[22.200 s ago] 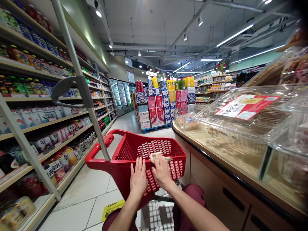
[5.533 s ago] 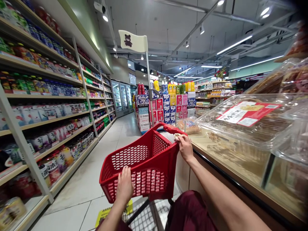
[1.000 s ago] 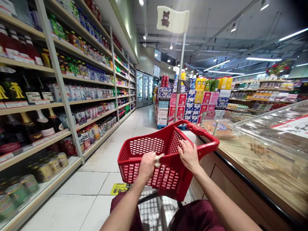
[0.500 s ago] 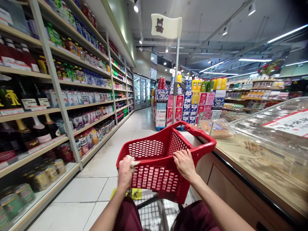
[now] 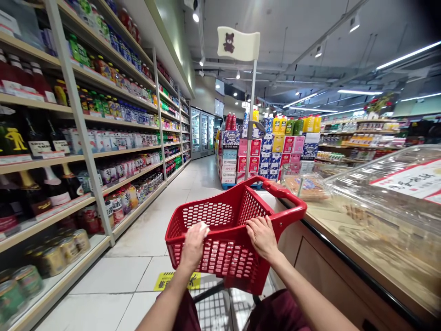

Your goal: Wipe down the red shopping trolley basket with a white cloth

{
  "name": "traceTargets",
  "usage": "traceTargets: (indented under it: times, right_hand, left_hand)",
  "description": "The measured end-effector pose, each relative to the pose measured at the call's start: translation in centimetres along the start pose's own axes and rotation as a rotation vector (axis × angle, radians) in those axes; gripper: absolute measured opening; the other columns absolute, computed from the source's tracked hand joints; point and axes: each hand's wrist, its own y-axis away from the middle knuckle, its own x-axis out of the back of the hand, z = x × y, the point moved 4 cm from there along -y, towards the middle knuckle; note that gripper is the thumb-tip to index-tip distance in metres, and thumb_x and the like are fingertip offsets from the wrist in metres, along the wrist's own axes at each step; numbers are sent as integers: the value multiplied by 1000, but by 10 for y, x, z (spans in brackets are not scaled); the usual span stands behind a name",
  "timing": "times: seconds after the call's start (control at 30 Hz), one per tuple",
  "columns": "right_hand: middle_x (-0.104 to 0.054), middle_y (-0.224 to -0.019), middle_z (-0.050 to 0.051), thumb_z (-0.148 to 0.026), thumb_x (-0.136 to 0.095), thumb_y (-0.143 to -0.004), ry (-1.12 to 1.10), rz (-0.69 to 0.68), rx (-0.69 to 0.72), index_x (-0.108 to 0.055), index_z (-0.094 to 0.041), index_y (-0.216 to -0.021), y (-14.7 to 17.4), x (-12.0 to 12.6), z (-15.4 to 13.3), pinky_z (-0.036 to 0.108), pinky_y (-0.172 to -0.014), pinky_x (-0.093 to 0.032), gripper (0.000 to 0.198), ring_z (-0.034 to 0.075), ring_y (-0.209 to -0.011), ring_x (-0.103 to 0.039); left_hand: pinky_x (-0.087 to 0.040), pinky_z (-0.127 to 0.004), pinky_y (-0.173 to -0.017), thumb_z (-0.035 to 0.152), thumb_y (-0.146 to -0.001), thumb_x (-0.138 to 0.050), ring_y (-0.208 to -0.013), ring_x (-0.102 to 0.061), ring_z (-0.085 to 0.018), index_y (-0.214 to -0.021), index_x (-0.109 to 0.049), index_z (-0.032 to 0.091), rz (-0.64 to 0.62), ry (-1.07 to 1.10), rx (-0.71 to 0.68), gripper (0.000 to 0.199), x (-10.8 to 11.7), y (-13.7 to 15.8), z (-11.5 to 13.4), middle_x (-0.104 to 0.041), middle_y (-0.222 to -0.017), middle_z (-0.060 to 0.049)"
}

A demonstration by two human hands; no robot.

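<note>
Holding a bunched white cloth (image 5: pixel 204 226), soft by its look, your left hand (image 5: pixel 194 243) is closed at the center of the frame, by the near rim of the red cart (image 5: pixel 237 232). Your right hand's (image 5: pixel 262 235) fingers bend over that rim; you cannot tell whether they grip. Judge the cart stiff, smooth and fairly light, apt to roll; hold rim or handle (image 5: pixel 278 190). A counter (image 5: pixel 320 266) crowds it at lower right; shelves (image 5: pixel 127 151) line the left; cartons (image 5: pixel 266 158) stand beyond, right of center.
</note>
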Motion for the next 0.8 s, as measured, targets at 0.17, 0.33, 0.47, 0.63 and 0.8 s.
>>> traceTargets:
  times: [0.17,0.33,0.47,0.63,0.8]
  right_hand:
    - [-64,-92,3,-31,-36,-89,4,21,-35,-63,-25,-98,-3,1,-3,44,-100,-20,29,21,-96,-49]
    - [-64,-95,3,-29,-36,-89,-20,4,-24,-63,-25,-97,-3,4,-3,44,-100,-20,28,21,-96,-49]
    - [-64,-98,3,-27,-34,-89,-23,3,-21,-62,-25,-98,-2,4,-3,44,-100,-20,29,21,-99,-48]
    - [-63,-93,4,-31,-37,-88,-19,29,-59,-63,-25,-97,-4,3,-5,46,-100,-20,28,22,-97,-47]
    - [-63,-97,3,-29,-36,-89,-36,9,-12,-62,-25,-97,-1,2,-2,45,-100,-20,28,22,-99,-46]
  left_hand:
    - [-35,-46,-99,13,-81,-31,-117,-46,-20,-115,-52,22,64,-57,119,41,8,2,-20,-55,-123,-7]
    - [-35,-40,-100,10,-81,-29,-119,-44,-15,-124,-43,25,29,22,-97,47,-2,-8,26,-52,-127,-3]
    - [-39,-38,-98,15,-80,-33,-107,-52,-15,-116,-49,28,171,35,97,42,19,8,-32,-61,-114,2]
    - [-34,-44,-100,10,-76,-30,-112,-49,-20,-116,-49,21,203,21,146,46,18,6,-33,-58,-116,-5]
    - [-35,-42,-99,13,-80,-29,-112,-49,-18,-116,-51,25,4,54,-67,43,6,-7,8,-57,-120,-3]
